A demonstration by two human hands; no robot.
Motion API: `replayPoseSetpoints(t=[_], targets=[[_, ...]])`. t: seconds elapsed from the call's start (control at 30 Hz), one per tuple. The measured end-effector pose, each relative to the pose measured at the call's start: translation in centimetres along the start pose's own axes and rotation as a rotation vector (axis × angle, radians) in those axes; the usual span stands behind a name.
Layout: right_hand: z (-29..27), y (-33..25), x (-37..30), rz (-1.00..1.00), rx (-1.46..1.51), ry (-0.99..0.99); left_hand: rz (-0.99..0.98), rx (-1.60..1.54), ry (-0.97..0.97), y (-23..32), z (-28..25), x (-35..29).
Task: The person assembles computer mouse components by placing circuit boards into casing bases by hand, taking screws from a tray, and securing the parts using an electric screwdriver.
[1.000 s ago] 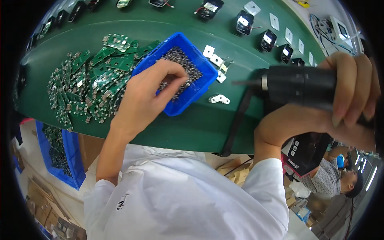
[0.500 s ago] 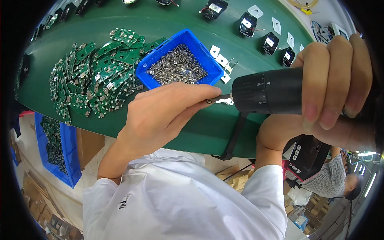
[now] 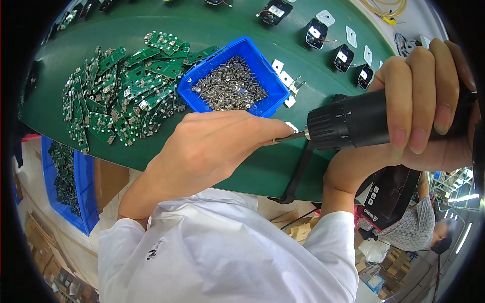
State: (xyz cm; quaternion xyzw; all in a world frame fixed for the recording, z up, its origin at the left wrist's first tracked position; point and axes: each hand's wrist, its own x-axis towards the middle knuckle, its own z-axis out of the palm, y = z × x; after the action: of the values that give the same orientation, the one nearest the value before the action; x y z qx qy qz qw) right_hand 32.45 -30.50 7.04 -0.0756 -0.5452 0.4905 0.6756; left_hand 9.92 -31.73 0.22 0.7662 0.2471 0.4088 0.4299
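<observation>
My right hand [image 3: 422, 101] wraps round a black cordless drill [image 3: 348, 121], held level with its chuck pointing left. A thin metal bit [image 3: 299, 135] sticks out of the chuck and reaches my left hand [image 3: 217, 144]. Thumb and index finger of that hand are pinched together at the bit's tip. Whatever small piece they may hold there is mostly hidden. Just beyond the left hand stands a blue bin [image 3: 275, 98] with many small silver screws [image 3: 230, 86] in it. Several white tabs and a two-pin metal piece [image 3: 297, 86] lie right of the bin.
Left on the green table [image 3: 166, 15] is a heap of green circuit boards [image 3: 121, 91]. Black housings [image 3: 343, 58] with white covers line the far side. A black strap [image 3: 298, 177] hangs at the near edge. A blue crate [image 3: 88, 187] holds more boards. Another person [image 3: 411, 224] sits at right.
The drill and both hands have shifted a little to the right and slightly nearer. The view has moved slightly too. My left fingers still pinch at the bit's tip.
</observation>
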Motion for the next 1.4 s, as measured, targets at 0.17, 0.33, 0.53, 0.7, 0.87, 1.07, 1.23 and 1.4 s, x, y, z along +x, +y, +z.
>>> replayPoseSetpoints(t=[0.17,0.33,0.53,0.7,0.87,1.07,1.23,1.4], targets=[[1.4,1.2,-0.5,0.045,0.023,-0.007,-0.04,0.0,-0.093,-0.6,-0.8,-0.3],[0.9,1.2,0.1,0.08,0.028,-0.024,-0.073,-0.014,0.035,-0.7,0.0,-0.3],[0.7,0.4,0.9,0.104,0.029,-0.061,0.101,0.077,0.25,-1.9,1.2,0.0],[1.5,0.5,1.9,0.108,0.018,-0.118,0.135,0.039,0.333,-2.3,1.1,0.4],[1.7,1.1,1.8,0.083,0.045,-0.07,0.086,-0.029,0.291,-2.6,0.4,0.3],[1.3,1.0,2.5,0.091,-0.038,-0.065,0.081,0.021,0.307,-2.1,0.3,1.3],[-4.6,-0.5,5.6,-0.099,-0.319,-0.1,0.012,0.239,0.264,-2.7,0.3,1.1],[-10.8,3.6,6.7,-0.207,-0.615,0.428,-0.028,0.616,-0.09,-4.6,1.0,0.2]])
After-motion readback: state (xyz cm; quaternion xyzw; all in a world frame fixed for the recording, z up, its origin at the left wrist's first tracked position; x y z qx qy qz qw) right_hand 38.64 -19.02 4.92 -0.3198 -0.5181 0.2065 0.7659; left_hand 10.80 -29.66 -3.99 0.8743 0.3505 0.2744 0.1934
